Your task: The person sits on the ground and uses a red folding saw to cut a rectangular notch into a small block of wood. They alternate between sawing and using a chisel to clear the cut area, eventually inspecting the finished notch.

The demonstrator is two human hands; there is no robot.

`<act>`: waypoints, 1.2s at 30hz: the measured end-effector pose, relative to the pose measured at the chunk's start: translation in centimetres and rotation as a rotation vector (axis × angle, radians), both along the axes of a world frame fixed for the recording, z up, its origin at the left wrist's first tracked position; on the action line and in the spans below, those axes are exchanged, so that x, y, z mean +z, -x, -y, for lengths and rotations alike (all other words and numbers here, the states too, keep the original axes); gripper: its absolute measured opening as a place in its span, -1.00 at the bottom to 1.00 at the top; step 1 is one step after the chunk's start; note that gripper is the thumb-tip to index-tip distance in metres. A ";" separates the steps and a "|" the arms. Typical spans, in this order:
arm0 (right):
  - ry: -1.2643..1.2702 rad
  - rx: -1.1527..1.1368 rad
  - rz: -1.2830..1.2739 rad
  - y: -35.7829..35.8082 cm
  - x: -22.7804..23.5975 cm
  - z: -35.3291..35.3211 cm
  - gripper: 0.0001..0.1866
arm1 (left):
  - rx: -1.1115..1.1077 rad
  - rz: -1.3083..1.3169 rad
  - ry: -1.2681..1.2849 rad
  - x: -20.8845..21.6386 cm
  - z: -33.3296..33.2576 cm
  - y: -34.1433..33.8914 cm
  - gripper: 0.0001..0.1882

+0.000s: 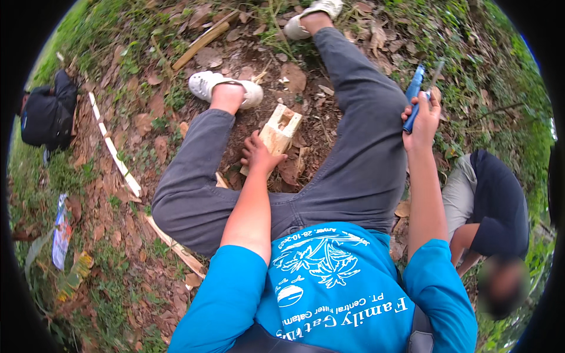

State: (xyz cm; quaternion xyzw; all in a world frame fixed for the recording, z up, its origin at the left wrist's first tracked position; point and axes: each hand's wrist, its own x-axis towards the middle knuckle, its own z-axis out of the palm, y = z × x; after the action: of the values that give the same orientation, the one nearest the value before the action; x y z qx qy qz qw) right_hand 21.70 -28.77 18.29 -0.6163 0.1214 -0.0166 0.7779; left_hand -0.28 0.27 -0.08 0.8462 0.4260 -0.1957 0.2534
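A pale wooden block (281, 126) with a squared hole cut near its far end lies between my legs, close to the ground. My left hand (260, 154) grips its near part, fingers over one side and thumb on the other. Out to the right, beside my knee, my right hand (422, 122) is closed around a blue-handled chisel (408, 125), its thin grey blade pointing up and away. A second blue, elongated object (415, 82) shows just beyond that hand. Whether the fingers touch it, I cannot tell.
Dry leaves and grass cover the ground. Long pale wood strips (112, 147) lie to the left, and a thicker wooden piece (205, 42) lies ahead. A black backpack (48, 110) stands far left near a plastic packet (61, 235). Another person (500, 203) crouches at right.
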 end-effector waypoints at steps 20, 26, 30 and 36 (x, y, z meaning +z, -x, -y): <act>1.403 0.155 -0.137 7.6 -23.1 13.3 -0.35 | -0.133 -0.018 -0.127 -3.0 0.8 0.3 0.25; 1.649 0.421 -0.215 4.7 -22.7 12.9 -0.41 | -0.128 -0.044 -0.167 0.5 1.7 0.1 0.10; 1.621 0.440 -0.196 3.6 -23.9 14.7 -0.59 | -0.077 -0.086 -0.120 1.2 2.1 -1.6 0.19; 1.460 0.352 -0.229 6.6 -15.7 12.4 -0.60 | 0.001 -0.009 -0.036 0.9 2.1 -3.1 0.21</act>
State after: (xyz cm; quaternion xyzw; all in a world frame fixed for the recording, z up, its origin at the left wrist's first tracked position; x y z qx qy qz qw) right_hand 15.12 -41.19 2.55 -0.9828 0.0594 0.0956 0.1462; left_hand 2.80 -1.83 0.86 0.8496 0.4310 -0.1915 0.2362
